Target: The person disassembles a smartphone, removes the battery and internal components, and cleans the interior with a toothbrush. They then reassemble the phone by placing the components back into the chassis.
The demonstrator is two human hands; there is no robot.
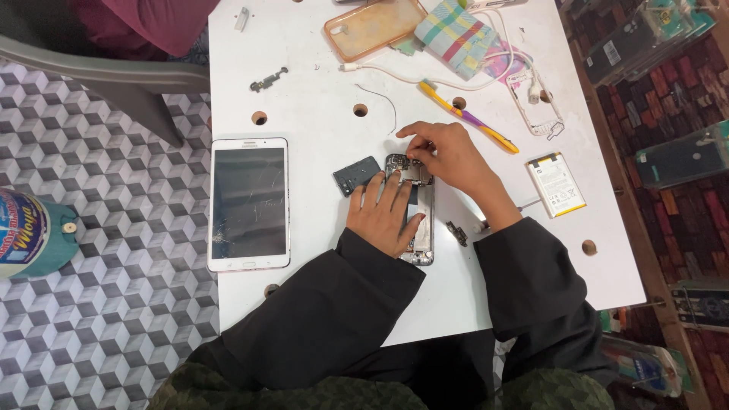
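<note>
On opened phone (422, 220): both hands

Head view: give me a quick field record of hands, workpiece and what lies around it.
Left hand: flat on the opened phone, pinning it down
Right hand: fingertips pinching at the phone's top end
Left of phone: small black cover piece, white tablet with cracked screen
Right of phone: battery
Far side: toothbrush, clear phone case, white cable
Surface: white table
</note>
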